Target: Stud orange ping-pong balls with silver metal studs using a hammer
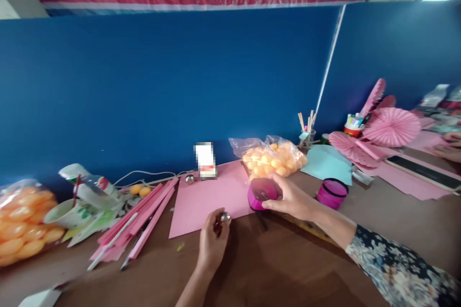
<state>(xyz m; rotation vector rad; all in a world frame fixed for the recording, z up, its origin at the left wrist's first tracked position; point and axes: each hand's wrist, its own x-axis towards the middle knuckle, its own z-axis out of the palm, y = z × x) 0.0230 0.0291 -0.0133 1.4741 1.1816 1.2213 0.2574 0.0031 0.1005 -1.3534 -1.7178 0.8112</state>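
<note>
My left hand (213,240) is closed on a small shiny metal ball (225,218), pinched at its fingertips near the front edge of a pink sheet (216,196). To the right, my right hand (291,199) grips a magenta mesh cup (262,194) between thumb and fingers, by the sheet's right side. Another magenta mesh cup (333,194) with a black rim lies beyond my right wrist. A second metal ball (189,179) rests at the sheet's back left, beside a white card-like item (206,160) that is partly blurred.
Bags of orange balls (273,160) stand behind the cup and at far left (27,223). Pink strips (144,216) and a paper cup (63,213) lie left. Pink paper fans (392,127), a phone (425,172) and another person's hand (450,146) are right.
</note>
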